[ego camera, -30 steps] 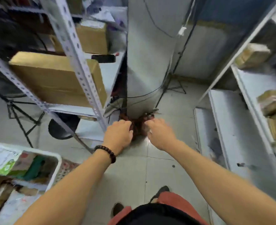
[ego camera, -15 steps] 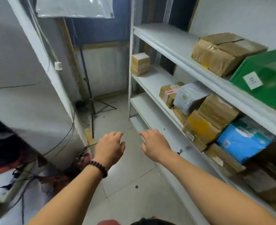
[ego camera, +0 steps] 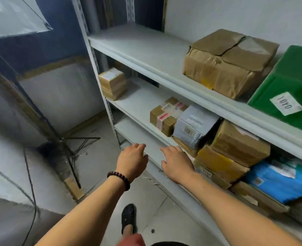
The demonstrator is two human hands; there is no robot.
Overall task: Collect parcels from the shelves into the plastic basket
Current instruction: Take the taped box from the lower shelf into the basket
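A white shelf unit (ego camera: 152,61) fills the right side, loaded with parcels. On the top shelf sit a taped brown box (ego camera: 226,63) and a green parcel (ego camera: 288,89). The middle shelf holds a small brown box (ego camera: 113,83), a labelled brown box (ego camera: 166,115), a grey box (ego camera: 194,126) and stacked brown boxes (ego camera: 238,146), with a blue bag (ego camera: 281,180) below. My left hand (ego camera: 132,162) and my right hand (ego camera: 177,162) hover empty, fingers loose, just in front of the middle shelf's edge. The plastic basket is out of view.
A black tripod stand (ego camera: 72,148) with cables stands on the tiled floor at left, beside a grey pillar (ego camera: 8,139). A translucent sheet (ego camera: 13,15) hangs at top left. My foot in a black shoe (ego camera: 128,215) is on the floor below.
The view has swung from the left rack and the basket round to the right shelf unit. Both hands stay empty and have come closer to the middle shelf.
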